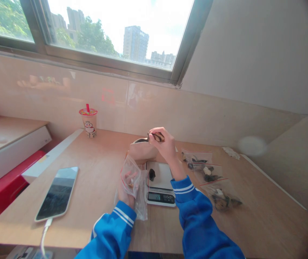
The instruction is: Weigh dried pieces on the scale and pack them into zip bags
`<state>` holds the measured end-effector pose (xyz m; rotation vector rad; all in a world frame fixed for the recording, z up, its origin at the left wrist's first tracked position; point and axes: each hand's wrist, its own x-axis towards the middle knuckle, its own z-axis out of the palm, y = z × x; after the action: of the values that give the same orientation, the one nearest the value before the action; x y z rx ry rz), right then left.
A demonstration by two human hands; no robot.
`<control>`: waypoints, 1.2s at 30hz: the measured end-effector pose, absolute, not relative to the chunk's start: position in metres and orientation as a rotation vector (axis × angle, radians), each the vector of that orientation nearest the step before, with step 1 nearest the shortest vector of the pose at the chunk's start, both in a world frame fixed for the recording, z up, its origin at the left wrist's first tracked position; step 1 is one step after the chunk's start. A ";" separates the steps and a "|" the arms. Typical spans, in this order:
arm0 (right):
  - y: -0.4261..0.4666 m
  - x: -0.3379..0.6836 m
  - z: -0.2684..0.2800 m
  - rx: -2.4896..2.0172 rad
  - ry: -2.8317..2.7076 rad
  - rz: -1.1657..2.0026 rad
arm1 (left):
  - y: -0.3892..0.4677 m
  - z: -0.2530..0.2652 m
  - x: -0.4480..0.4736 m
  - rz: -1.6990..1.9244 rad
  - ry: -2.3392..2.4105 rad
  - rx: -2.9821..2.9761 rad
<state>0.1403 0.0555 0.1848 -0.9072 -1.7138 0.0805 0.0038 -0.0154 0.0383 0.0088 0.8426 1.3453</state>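
Note:
My right hand [167,144] pinches a dark-edged, brown dried piece [157,136], its exact kind unclear, above an open beige bag or box [143,150]. Lower left of it, my left hand [127,189] is closed around a clear zip bag [130,169] with a red seal line. The fingers show through the plastic, and small bits may lie inside. Another clear bag [142,201] hangs or lies beside that hand. Between my arms sits a white digital kitchen scale [163,176] with a lit display. One small black piece [152,175] rests on its plate.
Several zip bags [220,196] holding dark dried pieces lie right of the scale. A crumpled tissue [231,153] is near the wall. At left are a phone [58,194] on a charging cable [44,233] and a lidded drink cup [89,124] with a red straw.

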 end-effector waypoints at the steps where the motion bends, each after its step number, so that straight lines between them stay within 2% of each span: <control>1: 0.057 0.140 0.184 -0.880 -1.748 0.037 | -0.015 0.038 0.004 1.363 0.850 0.000; 7: 0.062 0.138 0.183 -0.855 -1.908 -0.179 | -0.015 0.035 0.005 1.415 0.815 0.005; 12: 0.075 0.143 0.191 -0.827 -1.960 -0.102 | -0.014 0.029 0.005 1.428 0.801 0.024; 19: 0.098 0.154 0.203 -1.076 -1.868 0.054 | -0.013 0.026 0.004 1.414 0.813 0.042; 27: 0.107 0.165 0.199 -0.952 -2.154 -0.032 | -0.012 0.029 0.004 1.412 0.835 0.021; 32: 0.101 0.167 0.198 -1.095 -2.260 -0.148 | -0.013 0.031 0.004 1.403 0.843 0.008; 36: 0.093 0.161 0.202 -1.085 -2.248 -0.061 | -0.013 0.031 0.004 1.409 0.834 0.020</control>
<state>0.1611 0.0929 0.2025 -1.0849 -2.2481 -0.0609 0.0042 -0.0130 0.0313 0.0197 0.8338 1.4093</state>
